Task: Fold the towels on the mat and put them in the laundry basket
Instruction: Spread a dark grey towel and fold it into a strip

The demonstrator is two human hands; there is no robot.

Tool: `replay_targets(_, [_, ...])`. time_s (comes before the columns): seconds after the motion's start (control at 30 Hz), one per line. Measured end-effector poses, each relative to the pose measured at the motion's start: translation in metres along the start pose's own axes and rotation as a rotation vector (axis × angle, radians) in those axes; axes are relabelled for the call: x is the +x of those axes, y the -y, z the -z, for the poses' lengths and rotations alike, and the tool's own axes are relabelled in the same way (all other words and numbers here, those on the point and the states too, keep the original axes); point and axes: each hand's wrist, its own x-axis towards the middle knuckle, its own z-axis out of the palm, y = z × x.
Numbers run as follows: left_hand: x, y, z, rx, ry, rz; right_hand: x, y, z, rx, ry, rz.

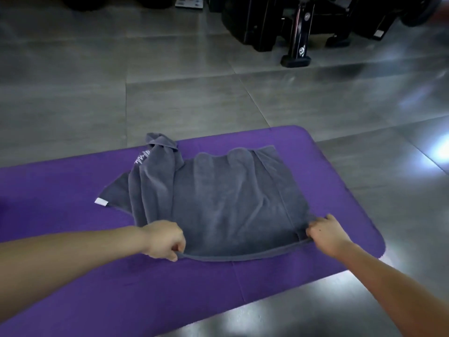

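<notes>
Pinching the near edge of a grey towel (230, 203), both hands sit low over the purple mat (73, 276) on my remote feed. I see the left hand (165, 239) curled, thumb and fingers nipping the towel's near left corner. The right hand (325, 233) grips the near right corner, fingers folded over the cloth. The towel lies spread on the mat between them, its near edge drawn into a shallow curve, its far left side bunched, with white lettering there. A white tag (101, 201) sticks out at its left. Grey floor tiles (170, 93) surround the mat; black equipment (298, 27) stands beyond.
</notes>
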Motion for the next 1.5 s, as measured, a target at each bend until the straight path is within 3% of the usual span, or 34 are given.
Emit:
replay_targets(0.07, [0.008,-0.002,-0.009,-0.052,0.036,0.004,-0.005,0.013,0.007,-0.064,0.176,0.032])
replay_targets(0.13, [0.013,0.002,-0.013,-0.079,-0.029,0.018,-0.001,0.022,0.01,-0.039,0.224,0.007])
replay_targets(0.23, [0.01,0.022,-0.01,-0.114,-0.214,0.106,0.024,0.043,0.026,0.069,0.1,-0.001])
replay_targets(0.37, [-0.002,0.071,-0.012,-0.159,-0.437,0.398,0.076,0.083,0.058,0.256,-0.077,0.02])
replay_targets(0.47, [-0.013,0.118,-0.031,-0.287,-0.567,0.659,0.11,0.119,0.081,0.345,-0.202,0.135])
replay_targets(0.6, [-0.017,0.169,-0.063,-0.49,-0.757,0.905,0.149,0.161,0.096,0.325,-0.078,0.267])
replay_targets(0.7, [-0.009,0.195,-0.073,-0.601,-0.784,1.041,0.166,0.177,0.096,0.229,0.016,0.328])
replay_targets(0.8, [0.002,0.205,-0.083,-0.728,-0.75,1.018,0.165,0.183,0.084,0.166,0.113,0.337])
replay_targets(0.9, [0.013,0.199,-0.09,-0.882,-0.891,0.975,0.154,0.177,0.076,0.164,0.098,0.338])
replay_targets(1.1, [-0.008,0.18,-0.099,-1.088,-1.106,1.092,0.13,0.16,0.083,0.09,0.236,0.348])
replay_targets(1.37, [-0.134,0.161,-0.137,-0.986,-1.174,1.154,0.145,0.191,0.148,0.041,0.15,0.451])
replay_targets(1.43, [-0.168,0.148,-0.159,-0.925,-1.13,1.215,0.153,0.214,0.161,-0.019,0.118,0.492])
replay_targets(1.5, [-0.2,0.142,-0.183,-0.805,-0.971,1.229,0.162,0.239,0.172,-0.06,0.102,0.527])
